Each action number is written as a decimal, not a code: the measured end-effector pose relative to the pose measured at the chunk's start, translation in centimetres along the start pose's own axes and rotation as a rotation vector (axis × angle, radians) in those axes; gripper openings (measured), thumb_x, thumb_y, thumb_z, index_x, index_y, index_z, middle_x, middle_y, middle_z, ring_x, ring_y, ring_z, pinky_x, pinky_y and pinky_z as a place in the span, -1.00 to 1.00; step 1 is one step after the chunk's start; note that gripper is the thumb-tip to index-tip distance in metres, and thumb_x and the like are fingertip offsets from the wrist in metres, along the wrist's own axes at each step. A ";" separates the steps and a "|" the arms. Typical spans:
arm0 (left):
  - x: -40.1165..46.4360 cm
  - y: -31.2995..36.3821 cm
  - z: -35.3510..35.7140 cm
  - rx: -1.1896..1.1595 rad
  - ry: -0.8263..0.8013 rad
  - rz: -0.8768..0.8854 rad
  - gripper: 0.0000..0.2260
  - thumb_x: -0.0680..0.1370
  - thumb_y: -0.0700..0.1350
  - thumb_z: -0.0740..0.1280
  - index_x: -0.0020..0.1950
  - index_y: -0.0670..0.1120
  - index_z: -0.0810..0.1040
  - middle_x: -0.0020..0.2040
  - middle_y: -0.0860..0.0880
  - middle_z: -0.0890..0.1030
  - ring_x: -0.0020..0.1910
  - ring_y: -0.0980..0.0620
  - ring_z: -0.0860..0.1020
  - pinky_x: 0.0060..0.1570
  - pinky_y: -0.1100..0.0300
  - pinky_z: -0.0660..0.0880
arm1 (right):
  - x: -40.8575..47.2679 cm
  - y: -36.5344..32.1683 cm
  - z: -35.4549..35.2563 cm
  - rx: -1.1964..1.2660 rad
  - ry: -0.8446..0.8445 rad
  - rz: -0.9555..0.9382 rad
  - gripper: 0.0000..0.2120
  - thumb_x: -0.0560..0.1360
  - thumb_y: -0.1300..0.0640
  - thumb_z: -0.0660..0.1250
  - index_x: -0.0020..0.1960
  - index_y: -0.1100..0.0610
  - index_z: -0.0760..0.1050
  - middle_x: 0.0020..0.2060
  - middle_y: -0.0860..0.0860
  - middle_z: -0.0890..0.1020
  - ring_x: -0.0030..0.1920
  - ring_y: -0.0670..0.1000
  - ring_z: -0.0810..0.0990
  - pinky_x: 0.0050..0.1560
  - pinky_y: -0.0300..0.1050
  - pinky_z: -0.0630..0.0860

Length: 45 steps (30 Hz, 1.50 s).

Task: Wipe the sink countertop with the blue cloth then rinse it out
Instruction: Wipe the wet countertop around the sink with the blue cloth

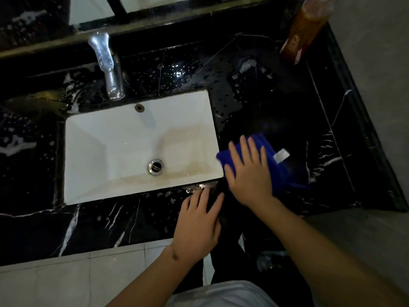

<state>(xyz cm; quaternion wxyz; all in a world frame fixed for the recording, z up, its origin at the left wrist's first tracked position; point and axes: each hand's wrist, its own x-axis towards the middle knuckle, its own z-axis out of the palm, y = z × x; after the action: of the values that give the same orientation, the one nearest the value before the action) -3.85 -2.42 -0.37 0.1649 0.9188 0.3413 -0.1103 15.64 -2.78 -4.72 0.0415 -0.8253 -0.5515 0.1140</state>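
While right hand (249, 171) fingers splay on blue cloth (274, 158), left hand (199, 222) flat — bottle (307, 29) behind.

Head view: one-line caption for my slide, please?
Right hand presses blue cloth flat on wet black countertop beside sink.

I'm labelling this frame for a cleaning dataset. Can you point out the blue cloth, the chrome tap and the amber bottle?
Blue microfibre cloth (274, 149): head view, on its bare far part beyond the fingers.
Chrome metal tap (112, 78): head view, on its spout.
Amber plastic bottle (306, 29): head view, on its body.
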 end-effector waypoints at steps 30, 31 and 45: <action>27.9 -14.6 -6.0 0.338 0.221 -0.078 -0.20 0.48 0.24 0.20 0.62 -0.11 0.07 0.59 -0.28 0.13 0.57 -0.30 0.06 0.48 -0.31 0.07 | 16.7 6.9 -3.5 0.051 0.110 0.619 -0.42 0.67 -0.13 -0.08 0.62 0.09 -0.02 0.62 0.10 0.04 0.62 0.10 -0.05 0.58 0.20 -0.08; 27.9 -14.5 -5.8 0.334 0.224 -0.077 -0.19 0.48 0.24 0.18 0.62 -0.12 0.04 0.60 -0.29 0.10 0.58 -0.30 0.02 0.49 -0.31 0.04 | 17.8 6.0 -3.6 0.051 0.093 0.621 -0.40 0.66 -0.15 -0.09 0.62 0.10 -0.06 0.62 0.12 0.00 0.62 0.11 -0.08 0.58 0.22 -0.10; 27.5 -15.6 -5.6 0.244 0.184 -0.046 -0.22 0.50 0.23 0.07 0.64 -0.05 -0.09 0.63 -0.19 -0.09 0.61 -0.18 -0.16 0.53 -0.24 -0.02 | 8.6 8.3 -2.0 -0.042 0.001 0.318 -0.41 0.62 -0.27 -0.15 0.60 -0.13 -0.02 0.61 0.00 0.04 0.61 0.05 -0.06 0.55 0.20 -0.10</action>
<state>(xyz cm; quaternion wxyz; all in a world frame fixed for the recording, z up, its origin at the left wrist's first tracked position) 6.72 27.06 -7.46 0.0175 0.9302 0.3600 -0.0699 26.75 2.01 -5.60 0.0058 -0.9029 -0.4162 0.1073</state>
